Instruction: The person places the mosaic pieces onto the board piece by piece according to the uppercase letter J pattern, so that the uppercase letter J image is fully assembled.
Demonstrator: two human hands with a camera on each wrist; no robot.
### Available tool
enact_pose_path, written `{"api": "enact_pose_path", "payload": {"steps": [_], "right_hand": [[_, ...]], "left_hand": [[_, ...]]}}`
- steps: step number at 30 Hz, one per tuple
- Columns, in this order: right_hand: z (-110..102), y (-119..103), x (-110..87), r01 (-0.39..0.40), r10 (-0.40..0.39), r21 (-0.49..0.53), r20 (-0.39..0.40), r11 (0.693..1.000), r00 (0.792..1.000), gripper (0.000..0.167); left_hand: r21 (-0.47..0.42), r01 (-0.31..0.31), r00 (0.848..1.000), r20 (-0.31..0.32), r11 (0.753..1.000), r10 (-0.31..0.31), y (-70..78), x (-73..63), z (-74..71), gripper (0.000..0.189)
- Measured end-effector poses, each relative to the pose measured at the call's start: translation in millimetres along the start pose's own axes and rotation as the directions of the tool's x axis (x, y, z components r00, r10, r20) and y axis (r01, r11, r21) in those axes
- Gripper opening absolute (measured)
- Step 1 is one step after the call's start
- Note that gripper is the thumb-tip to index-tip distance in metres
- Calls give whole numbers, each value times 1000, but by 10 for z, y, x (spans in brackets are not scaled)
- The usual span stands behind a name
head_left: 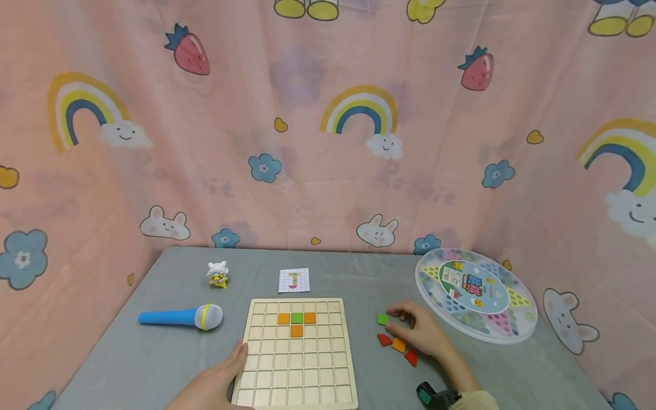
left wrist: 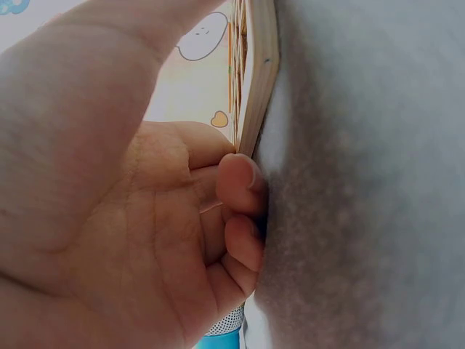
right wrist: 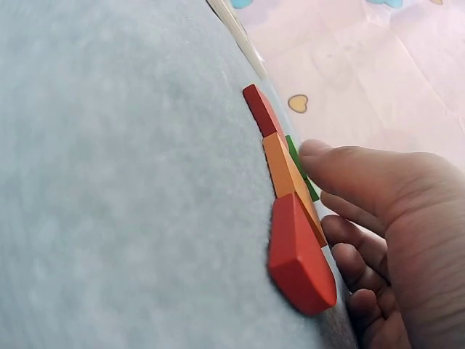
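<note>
My left hand (head_left: 217, 378) grips the wooden grid board (head_left: 318, 378) at its lower left, with curled fingers against its side in the left wrist view. On the board, an orange, a green and an orange square form a row, with another orange square (head_left: 296, 331) under the green one. Right of the board, my right hand (head_left: 422, 331) reaches over the table, thumb and index finger apart beside a green block (head_left: 382, 319). Just below that hand lie a red quarter-round block (head_left: 384, 340), an orange block (head_left: 398, 345) and a second red block (right wrist: 301, 258).
Behind the board lies a small pattern card (head_left: 294, 281) showing a J-like shape. A blue toy microphone (head_left: 169, 318) and a small figurine (head_left: 217, 275) are at the left. At the right back sits a round game box (head_left: 425, 285). A printed curtain (head_left: 318, 193) hangs behind the table.
</note>
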State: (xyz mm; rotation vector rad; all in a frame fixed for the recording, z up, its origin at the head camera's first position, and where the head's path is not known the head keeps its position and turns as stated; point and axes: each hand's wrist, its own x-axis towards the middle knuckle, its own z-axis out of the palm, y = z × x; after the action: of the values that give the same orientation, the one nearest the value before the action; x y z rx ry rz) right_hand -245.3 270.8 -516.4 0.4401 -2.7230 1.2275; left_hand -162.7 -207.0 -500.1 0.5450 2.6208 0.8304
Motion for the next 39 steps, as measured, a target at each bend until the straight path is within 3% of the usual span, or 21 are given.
{"api": "enact_pose_path", "payload": {"steps": [9,20,31,39], "right_hand": [[8,20,31,35,-33,-73,26,997,999,25],[57,-14,33,32,-30,-116,12,993,999,19],[41,34,48,40,-38,-106,26,994,999,19],[27,-16,45,13,-13,-77,5,997,1000,19]], "left_hand": [[-13,28,1000,13,1000,-28,17,12,-16,118],[53,16,1000,-21,998,-15,17,-2,6,120],[66,-19,999,-40,998,22,-12,-10,19,121],[48,-1,999,-33,999,2,0,-5,10,120]]}}
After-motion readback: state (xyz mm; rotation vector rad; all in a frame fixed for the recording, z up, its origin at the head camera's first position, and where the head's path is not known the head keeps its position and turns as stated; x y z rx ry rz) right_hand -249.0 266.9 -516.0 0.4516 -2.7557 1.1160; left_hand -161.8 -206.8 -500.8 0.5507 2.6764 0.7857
